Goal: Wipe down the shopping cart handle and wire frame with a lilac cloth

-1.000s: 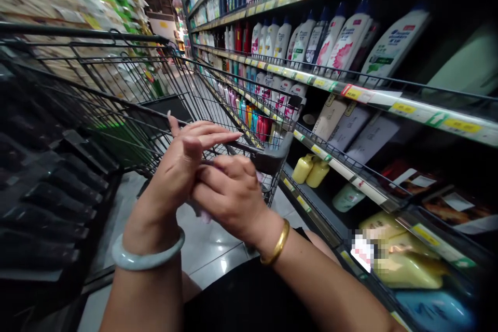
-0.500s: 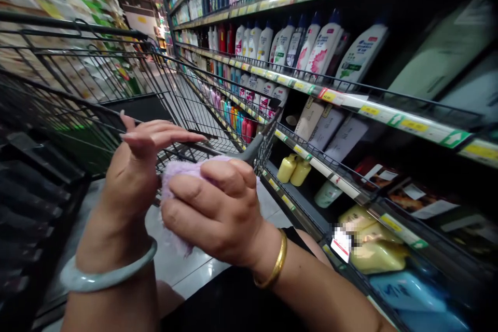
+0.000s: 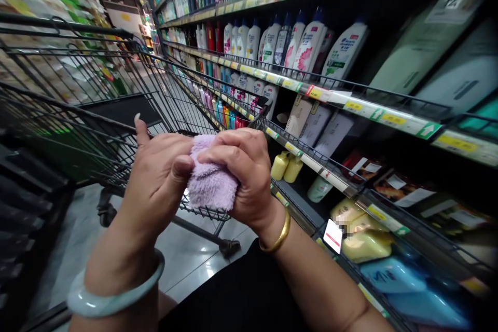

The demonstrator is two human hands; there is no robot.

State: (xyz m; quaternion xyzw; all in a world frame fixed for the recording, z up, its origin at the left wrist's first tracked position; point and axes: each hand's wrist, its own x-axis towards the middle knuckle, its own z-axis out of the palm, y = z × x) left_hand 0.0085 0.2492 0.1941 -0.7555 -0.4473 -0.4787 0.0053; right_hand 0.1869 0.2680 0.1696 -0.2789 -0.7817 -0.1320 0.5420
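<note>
A fuzzy light purple cloth [image 3: 212, 187] is bunched in my right hand [image 3: 245, 166], whose fingers are bent over its top and side. My left hand [image 3: 155, 181] meets the cloth from the left. One finger of it sticks up and its thumb lies near the cloth's edge, while the other fingertips are hidden at the cloth. A pale jade-like bangle [image 3: 116, 295] is on my left wrist and a gold bracelet [image 3: 278, 236] on my right. Both hands are in front of a black wire shopping cart [image 3: 89, 106].
Shelves [image 3: 330, 96] of shampoo bottles [image 3: 309, 46] run along the right side. Yellow pump bottles [image 3: 292, 168] and blue packs [image 3: 392, 274] fill the lower levels. A cart wheel [image 3: 229, 247] stands on the tiled floor [image 3: 194, 264]. Stacked packaged goods line the left.
My right hand has turned, so more of the cloth shows. My left hand has shifted right and now meets the cloth with its fingers. The view has turned slightly to the right.
</note>
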